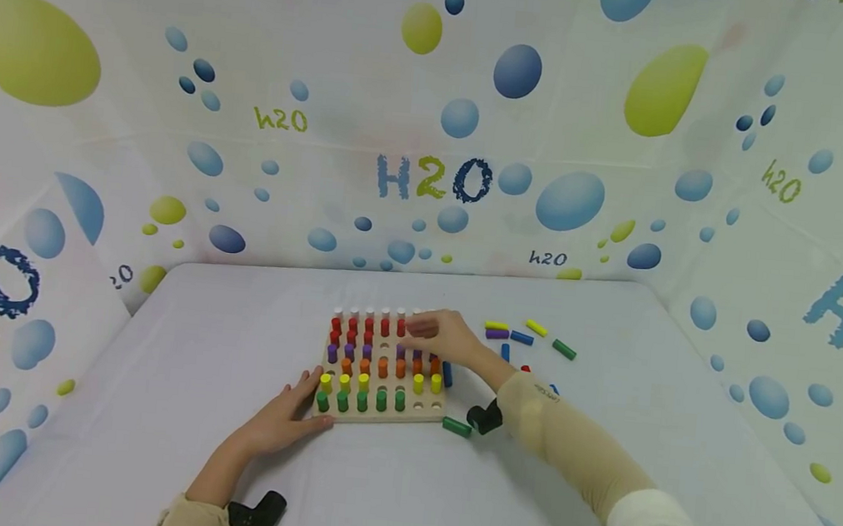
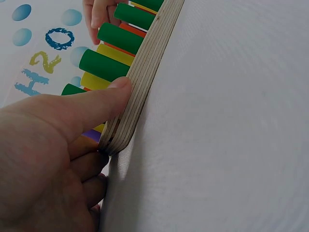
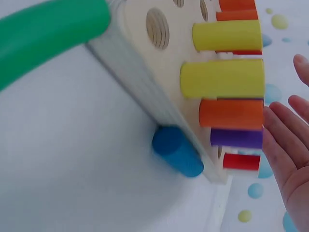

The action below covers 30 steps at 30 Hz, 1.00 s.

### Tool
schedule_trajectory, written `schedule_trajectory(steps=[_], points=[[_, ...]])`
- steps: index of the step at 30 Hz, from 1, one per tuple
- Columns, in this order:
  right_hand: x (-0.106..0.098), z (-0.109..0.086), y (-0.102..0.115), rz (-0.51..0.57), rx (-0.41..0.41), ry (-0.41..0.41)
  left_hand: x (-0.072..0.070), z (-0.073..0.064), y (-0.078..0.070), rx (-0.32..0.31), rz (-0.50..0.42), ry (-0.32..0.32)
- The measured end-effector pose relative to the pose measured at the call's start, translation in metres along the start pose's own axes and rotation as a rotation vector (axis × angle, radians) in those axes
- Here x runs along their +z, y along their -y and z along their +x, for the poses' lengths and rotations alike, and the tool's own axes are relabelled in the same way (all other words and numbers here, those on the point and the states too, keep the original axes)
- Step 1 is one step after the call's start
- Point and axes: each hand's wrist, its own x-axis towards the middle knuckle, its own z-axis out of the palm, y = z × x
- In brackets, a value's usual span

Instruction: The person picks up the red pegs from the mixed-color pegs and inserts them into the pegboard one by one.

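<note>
A wooden pegboard [image 1: 408,418] stands on the white table, filled with rows of white, red, purple, orange, yellow and green pegs, with bare holes among them. My left hand [image 1: 280,418] grips its near left corner; in the left wrist view the thumb [image 2: 113,94] presses the layered front edge and the other fingers bend along the left side. Over the back right part of the board is my right hand [image 1: 452,338], fingers [image 3: 285,137] extended beside the peg tops and thumb apart. Nothing shows between those fingers.
A green peg [image 1: 456,426] lies off the near right corner, and a blue peg [image 1: 447,374] lies against the board's right side. Farther right are several loose pegs, among them a yellow one [image 1: 536,328] and a green one [image 1: 564,349]. A patterned cloth [image 1: 340,164] hangs behind.
</note>
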Motion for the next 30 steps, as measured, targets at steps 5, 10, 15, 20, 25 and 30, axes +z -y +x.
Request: schedule_trajectory(steps=[5, 10, 15, 20, 25, 30], points=[[-0.007, -0.011, -0.005, 0.013, 0.017, -0.027, 0.001, -0.003, 0.000, 0.002, -0.006, 0.002], [-0.015, -0.024, -0.011, 0.031, 0.017, -0.052, 0.002, -0.005, 0.000, 0.004, -0.012, 0.000], [-0.025, -0.042, -0.018, 0.030, 0.007, -0.067, 0.004, -0.007, 0.001, 0.012, -0.002, -0.001], [-0.038, -0.060, -0.026, 0.022, -0.034, -0.085, 0.007, -0.009, 0.001, 0.012, -0.003, -0.007], [-0.049, -0.073, -0.037, 0.006, -0.035, -0.117, 0.009, -0.013, -0.002, 0.001, -0.006, -0.011], [-0.059, -0.088, -0.045, -0.005, -0.001, -0.150, 0.011, -0.016, -0.004, -0.003, -0.009, -0.012]])
